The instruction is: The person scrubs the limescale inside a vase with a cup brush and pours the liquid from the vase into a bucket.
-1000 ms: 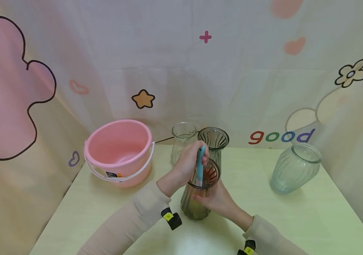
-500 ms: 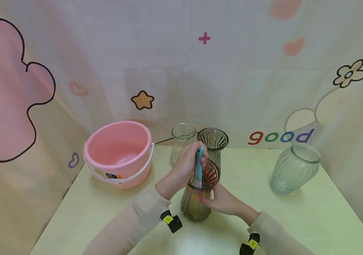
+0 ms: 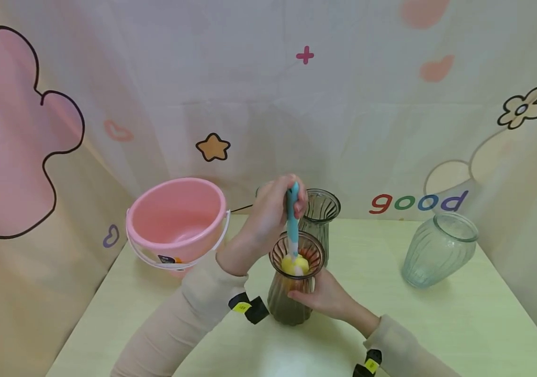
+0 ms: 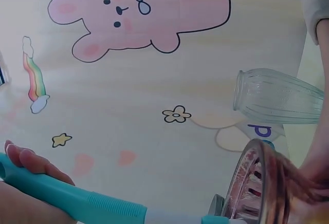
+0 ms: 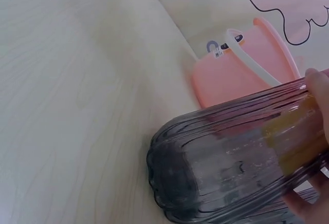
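Above — left hand (image 3: 270,207) clasping handle (image 3: 293,222), right hand (image 3: 326,296) holding vase (image 3: 287,305)

Illumination is diffuse. Pale glare marks the table (image 3: 282,358) in front of the ribbed vase (image 3: 289,308); soft shadows darken the curtain (image 3: 367,136) behind it.

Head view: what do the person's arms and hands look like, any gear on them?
Left hand and right hand are bare, no gloves. Left sleeve and right sleeve are long, plain, pale beige. Near each cuff sits a small black block, left one and right one, with a yellow label, print unreadable. No cables visible.
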Demonstrator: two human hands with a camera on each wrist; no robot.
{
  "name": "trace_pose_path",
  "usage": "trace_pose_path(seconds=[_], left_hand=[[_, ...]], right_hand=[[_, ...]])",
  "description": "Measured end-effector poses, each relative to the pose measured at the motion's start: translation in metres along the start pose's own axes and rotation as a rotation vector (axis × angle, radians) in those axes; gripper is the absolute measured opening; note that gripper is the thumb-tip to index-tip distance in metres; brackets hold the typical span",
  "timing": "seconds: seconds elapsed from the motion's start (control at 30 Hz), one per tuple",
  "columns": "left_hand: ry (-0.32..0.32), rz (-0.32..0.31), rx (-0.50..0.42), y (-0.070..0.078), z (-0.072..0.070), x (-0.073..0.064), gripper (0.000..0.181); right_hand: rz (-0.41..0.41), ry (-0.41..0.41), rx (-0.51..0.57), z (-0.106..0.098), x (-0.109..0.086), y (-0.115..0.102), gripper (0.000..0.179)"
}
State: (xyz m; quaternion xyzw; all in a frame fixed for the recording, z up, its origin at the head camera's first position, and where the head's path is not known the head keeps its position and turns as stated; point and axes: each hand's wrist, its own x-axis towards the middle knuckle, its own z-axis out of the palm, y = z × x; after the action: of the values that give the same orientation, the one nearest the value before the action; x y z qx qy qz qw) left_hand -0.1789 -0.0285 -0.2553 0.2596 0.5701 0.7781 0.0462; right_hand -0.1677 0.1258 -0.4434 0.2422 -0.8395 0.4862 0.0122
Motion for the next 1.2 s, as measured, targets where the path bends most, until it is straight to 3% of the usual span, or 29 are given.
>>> trace_pose_path(seconds=[0.23,0.47,0.6,0.73,0.97,1.1,1.2], left_hand=[[0.033,0.010,-0.029,-0.014,-0.001,0.000,0.032],[0.098,-0.153,0.000,-0.055,-0.005,-0.006,0.030],[0.127,-0.204,0.012,-0.069,-0.008,-0.008,0.029],[0.155,-0.205,0.028,-0.071,-0.008,-0.009,0.027],[0.125,-0.222,0.005,-0.072,-0.008,-0.009,0.027],[0.123,-0.213,0.001,-0.069,-0.007,-0.010,0.028],[0.112,-0.198,0.003,-0.062,-0.005,-0.010,0.029]], right_hand=[[-0.013,0.045,0.007,0.003,0.002,0.001,0.075],[-0.048,0.081,-0.044,-0.001,0.000,-0.018,0.078],[-0.067,0.095,-0.044,-0.005,-0.003,-0.034,0.076],[-0.051,0.026,0.019,-0.004,-0.002,-0.025,0.076],[-0.003,-0.142,0.080,-0.010,-0.001,0.001,0.066],[-0.026,-0.164,0.064,-0.013,0.000,0.006,0.064],[-0.045,-0.138,0.048,-0.013,-0.001,0.007,0.066]])
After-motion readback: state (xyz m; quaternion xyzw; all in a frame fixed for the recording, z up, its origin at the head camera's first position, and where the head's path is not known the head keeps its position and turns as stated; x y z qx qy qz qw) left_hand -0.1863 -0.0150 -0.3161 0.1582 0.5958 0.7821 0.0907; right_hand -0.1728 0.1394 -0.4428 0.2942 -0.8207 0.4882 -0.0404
